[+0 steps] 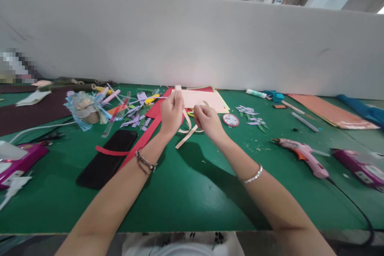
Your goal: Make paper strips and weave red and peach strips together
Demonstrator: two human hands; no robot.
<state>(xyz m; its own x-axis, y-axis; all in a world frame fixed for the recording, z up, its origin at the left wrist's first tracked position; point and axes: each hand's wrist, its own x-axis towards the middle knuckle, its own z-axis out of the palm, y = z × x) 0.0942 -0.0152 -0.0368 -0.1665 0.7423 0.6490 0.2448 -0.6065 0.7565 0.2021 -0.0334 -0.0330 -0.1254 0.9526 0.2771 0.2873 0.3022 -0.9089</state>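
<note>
My left hand (173, 114) is closed, with the end of a pale peach paper strip (186, 118) showing above and below its fingers. Close beside it, my right hand (208, 121) is also closed in a pinch. A bit of peach strip shows at its fingertips, and the loose ends curl below between both hands. Behind the hands lies a stack of pink paper sheets (199, 99) with red and yellow ones under it. A long red paper strip (145, 136) runs beneath my left wrist.
On the left are a black phone (109, 158), purple paper scraps (138, 116) and a raffia-wrapped bundle (85, 108). To the right lie a round tin of pins (231, 120), woven purple paper pieces (257, 121), a glue stick (256, 93) and a pink glue gun (303, 155). A white partition (192, 40) stands behind.
</note>
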